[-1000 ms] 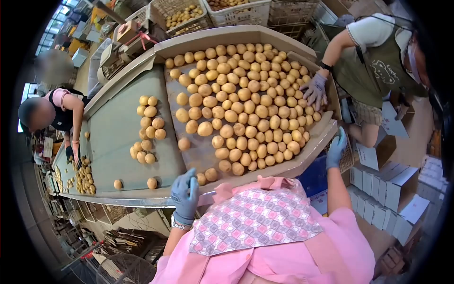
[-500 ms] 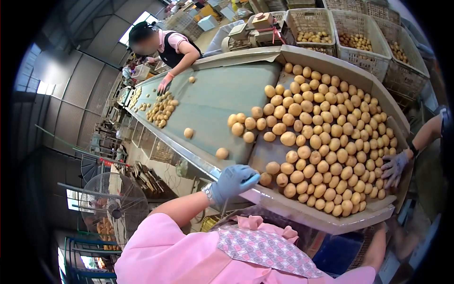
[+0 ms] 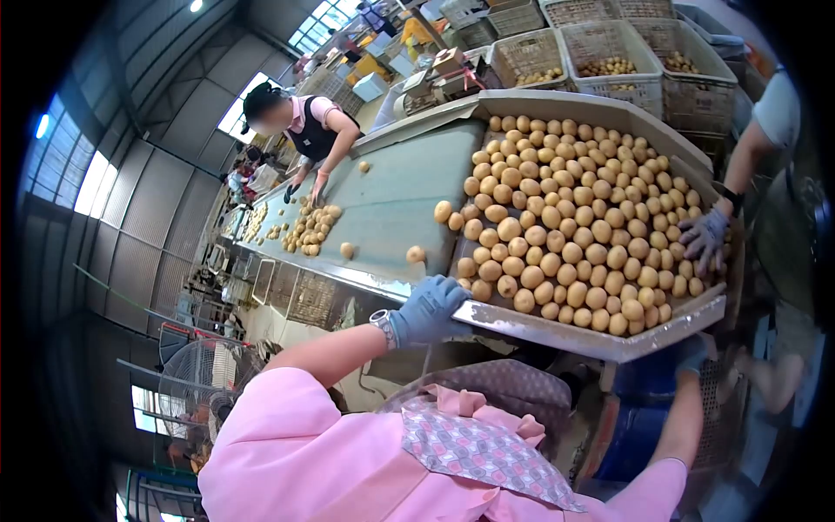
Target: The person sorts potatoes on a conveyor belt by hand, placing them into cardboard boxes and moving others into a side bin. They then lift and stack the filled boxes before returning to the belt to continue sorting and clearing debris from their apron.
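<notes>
Many round yellow-brown potatoes (image 3: 565, 226) lie spread over the wide tray end (image 3: 600, 346) of a conveyor. My left hand (image 3: 432, 311), in a blue glove, is closed over the tray's near metal rim, just beside the closest potatoes. Low on the right, my right hand (image 3: 693, 355) is by the upper edge of a blue plastic crate (image 3: 631, 431) under the tray. Its fingers are dim and blurred, so I cannot see whether they grip the crate.
A co-worker's gloved hand (image 3: 704, 237) rests by the potatoes at the tray's right side. Farther up the green belt (image 3: 396, 191), another person (image 3: 317, 130) reaches to a potato pile (image 3: 311, 228). Crates (image 3: 609, 65) stand behind; a fan (image 3: 196, 374) is at left.
The view has shifted. My left hand has come down onto the rim, and my right hand and the blue crate show higher up. The far co-worker's second hand is now visible over the belt.
</notes>
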`<state>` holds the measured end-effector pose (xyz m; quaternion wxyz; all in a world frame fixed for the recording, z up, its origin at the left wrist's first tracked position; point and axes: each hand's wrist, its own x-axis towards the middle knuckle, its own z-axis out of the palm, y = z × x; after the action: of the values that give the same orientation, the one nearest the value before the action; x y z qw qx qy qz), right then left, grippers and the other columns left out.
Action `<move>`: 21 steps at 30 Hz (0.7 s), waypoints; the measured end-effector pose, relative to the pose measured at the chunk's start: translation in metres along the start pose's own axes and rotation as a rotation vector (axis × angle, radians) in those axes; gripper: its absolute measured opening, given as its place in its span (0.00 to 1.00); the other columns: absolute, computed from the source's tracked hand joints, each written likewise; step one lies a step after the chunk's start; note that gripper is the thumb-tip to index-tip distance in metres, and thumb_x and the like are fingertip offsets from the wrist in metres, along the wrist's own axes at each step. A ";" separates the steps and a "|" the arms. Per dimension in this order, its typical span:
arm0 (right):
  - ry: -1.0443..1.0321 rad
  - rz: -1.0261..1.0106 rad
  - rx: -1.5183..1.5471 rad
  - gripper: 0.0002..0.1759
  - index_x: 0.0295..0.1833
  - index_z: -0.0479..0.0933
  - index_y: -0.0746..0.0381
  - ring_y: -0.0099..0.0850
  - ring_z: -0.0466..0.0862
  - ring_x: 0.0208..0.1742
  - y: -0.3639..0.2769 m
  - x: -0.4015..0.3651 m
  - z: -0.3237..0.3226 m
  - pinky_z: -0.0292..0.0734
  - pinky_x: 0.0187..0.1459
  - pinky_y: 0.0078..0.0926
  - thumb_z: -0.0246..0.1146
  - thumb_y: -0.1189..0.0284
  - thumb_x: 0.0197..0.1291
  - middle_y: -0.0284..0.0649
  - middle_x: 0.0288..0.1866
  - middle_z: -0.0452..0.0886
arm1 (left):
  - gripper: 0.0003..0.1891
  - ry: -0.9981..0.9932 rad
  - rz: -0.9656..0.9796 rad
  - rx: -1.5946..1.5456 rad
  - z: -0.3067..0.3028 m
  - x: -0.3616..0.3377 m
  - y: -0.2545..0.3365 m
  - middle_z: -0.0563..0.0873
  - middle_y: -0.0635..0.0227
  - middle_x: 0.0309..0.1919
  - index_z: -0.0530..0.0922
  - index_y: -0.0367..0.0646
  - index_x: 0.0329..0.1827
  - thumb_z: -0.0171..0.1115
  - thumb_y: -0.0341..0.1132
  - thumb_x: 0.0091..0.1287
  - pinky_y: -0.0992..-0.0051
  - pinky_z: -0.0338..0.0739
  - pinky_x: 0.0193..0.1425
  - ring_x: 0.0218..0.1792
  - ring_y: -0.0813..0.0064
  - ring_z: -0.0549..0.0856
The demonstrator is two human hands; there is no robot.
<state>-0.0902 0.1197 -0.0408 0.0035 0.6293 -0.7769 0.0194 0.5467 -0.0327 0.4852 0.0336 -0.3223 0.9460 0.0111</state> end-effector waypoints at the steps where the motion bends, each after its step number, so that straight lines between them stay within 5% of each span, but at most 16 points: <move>1: -0.358 0.164 -0.317 0.16 0.53 0.91 0.55 0.39 0.92 0.54 -0.070 0.000 -0.111 0.86 0.56 0.43 0.58 0.67 0.72 0.46 0.53 0.93 | 0.31 -0.055 -0.039 0.053 -0.003 0.001 0.004 0.81 0.60 0.49 0.79 0.48 0.57 0.80 0.50 0.54 0.59 0.75 0.59 0.52 0.56 0.81; 3: -0.163 0.109 -0.277 0.16 0.51 0.92 0.52 0.36 0.93 0.52 -0.088 -0.023 -0.053 0.87 0.52 0.41 0.57 0.68 0.72 0.41 0.52 0.94 | 0.28 -0.094 -0.101 0.125 0.002 0.001 0.004 0.80 0.61 0.48 0.79 0.48 0.55 0.77 0.41 0.51 0.59 0.75 0.59 0.53 0.56 0.80; 4: -0.032 0.159 -0.338 0.15 0.50 0.92 0.52 0.36 0.92 0.55 -0.076 -0.036 0.094 0.86 0.47 0.45 0.58 0.68 0.74 0.38 0.54 0.93 | 0.27 -0.054 -0.063 0.144 0.015 0.001 -0.007 0.80 0.60 0.48 0.79 0.48 0.55 0.77 0.41 0.51 0.58 0.75 0.58 0.53 0.55 0.80; 6: -0.001 0.165 -0.297 0.13 0.45 0.91 0.53 0.40 0.93 0.49 -0.096 -0.096 -0.013 0.87 0.50 0.43 0.59 0.69 0.71 0.43 0.48 0.93 | 0.27 0.005 0.026 0.155 0.036 -0.003 -0.023 0.80 0.59 0.48 0.79 0.48 0.54 0.77 0.42 0.51 0.57 0.75 0.57 0.52 0.54 0.80; 8: -0.183 0.186 -0.240 0.12 0.41 0.91 0.53 0.43 0.92 0.45 -0.083 -0.150 -0.043 0.86 0.45 0.45 0.61 0.69 0.68 0.44 0.43 0.93 | 0.26 -0.182 -0.140 0.148 0.031 0.005 -0.018 0.80 0.58 0.47 0.80 0.48 0.54 0.78 0.42 0.52 0.56 0.75 0.57 0.52 0.51 0.80; 9: -0.269 0.206 -0.209 0.11 0.39 0.91 0.53 0.45 0.92 0.43 -0.069 -0.188 -0.056 0.86 0.43 0.46 0.62 0.70 0.67 0.44 0.41 0.92 | 0.26 -0.114 -0.084 0.128 0.032 0.001 -0.018 0.81 0.58 0.47 0.80 0.48 0.53 0.78 0.42 0.52 0.55 0.75 0.57 0.52 0.50 0.80; 12: -0.003 0.288 0.187 0.08 0.33 0.89 0.54 0.48 0.90 0.36 -0.049 -0.288 -0.099 0.83 0.36 0.50 0.65 0.70 0.62 0.44 0.33 0.90 | 0.26 0.061 -0.091 0.039 0.018 0.003 -0.001 0.81 0.57 0.48 0.80 0.50 0.53 0.81 0.42 0.53 0.54 0.75 0.57 0.51 0.50 0.80; 13: -0.012 0.292 0.016 0.06 0.31 0.87 0.55 0.49 0.88 0.33 -0.047 -0.326 -0.076 0.81 0.35 0.51 0.66 0.70 0.58 0.42 0.30 0.88 | 0.26 0.041 -0.090 0.031 0.020 0.002 -0.005 0.81 0.57 0.48 0.79 0.51 0.53 0.82 0.42 0.53 0.53 0.75 0.57 0.51 0.49 0.80; 15: -0.239 0.337 0.136 0.07 0.35 0.89 0.54 0.47 0.90 0.38 -0.056 -0.390 -0.103 0.83 0.37 0.49 0.66 0.70 0.62 0.45 0.37 0.91 | 0.28 0.024 -0.099 0.026 0.024 0.002 -0.011 0.81 0.57 0.48 0.79 0.51 0.54 0.83 0.43 0.52 0.53 0.75 0.57 0.52 0.49 0.80; 17: -0.651 0.194 -0.100 0.08 0.43 0.93 0.53 0.44 0.93 0.46 -0.063 -0.453 -0.116 0.86 0.42 0.47 0.67 0.70 0.66 0.43 0.45 0.94 | 0.31 -0.012 -0.107 -0.005 0.019 0.004 -0.009 0.81 0.57 0.48 0.78 0.51 0.54 0.85 0.44 0.48 0.53 0.75 0.57 0.52 0.49 0.80; 20: -1.167 0.350 -0.146 0.11 0.48 0.93 0.53 0.40 0.94 0.51 -0.075 -0.489 -0.162 0.88 0.50 0.41 0.64 0.70 0.70 0.42 0.53 0.94 | 0.33 -0.049 -0.107 0.004 0.019 0.007 -0.011 0.80 0.57 0.49 0.78 0.50 0.54 0.87 0.45 0.46 0.53 0.74 0.57 0.53 0.48 0.79; 21: -1.162 0.304 -0.143 0.12 0.51 0.93 0.53 0.39 0.93 0.53 -0.069 -0.492 -0.169 0.87 0.52 0.41 0.64 0.69 0.71 0.42 0.55 0.94 | 0.33 -0.068 -0.109 -0.009 0.018 0.007 -0.011 0.80 0.57 0.49 0.78 0.50 0.54 0.86 0.45 0.47 0.53 0.74 0.57 0.53 0.48 0.79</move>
<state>0.0763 0.5923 0.1150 -0.3821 0.4170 -0.7322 -0.3795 0.5484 -0.0450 0.4672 0.0649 -0.3729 0.9253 0.0242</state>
